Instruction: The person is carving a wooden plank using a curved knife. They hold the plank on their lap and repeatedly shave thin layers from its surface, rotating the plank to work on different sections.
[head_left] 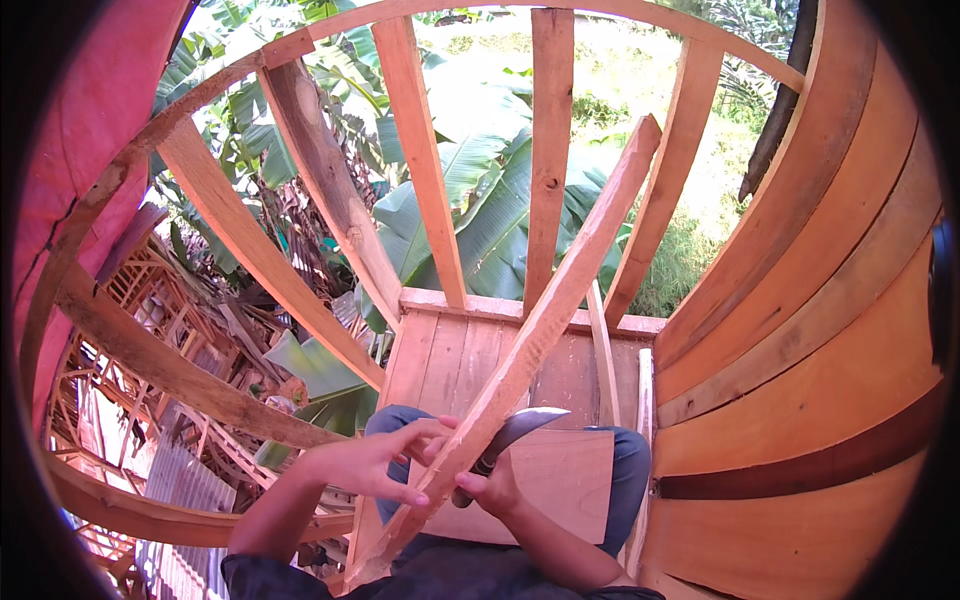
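A long, rough-hewn wooden beam (535, 345) slants from my lap up toward the railing at the far right. My left hand (385, 462) is at the beam's left side, palm down, with fingers and thumb spread and the fingertips at its edge. In my right hand (495, 488) is a knife (525, 423) with a dark handle; its curved blade points up and right, just right of the beam. The beam hides part of the knife. Across my thighs lies a flat wooden board (570, 475), under the right hand.
Upright slats (550, 150) form a railing ahead and on the left, with banana leaves (480, 210) beyond. A plank wall (800, 400) closes off the right. Thin wooden strips (603, 350) stand near my right knee. Pink sheeting (90, 130) hangs at the far left. The floor (450, 350) is planked.
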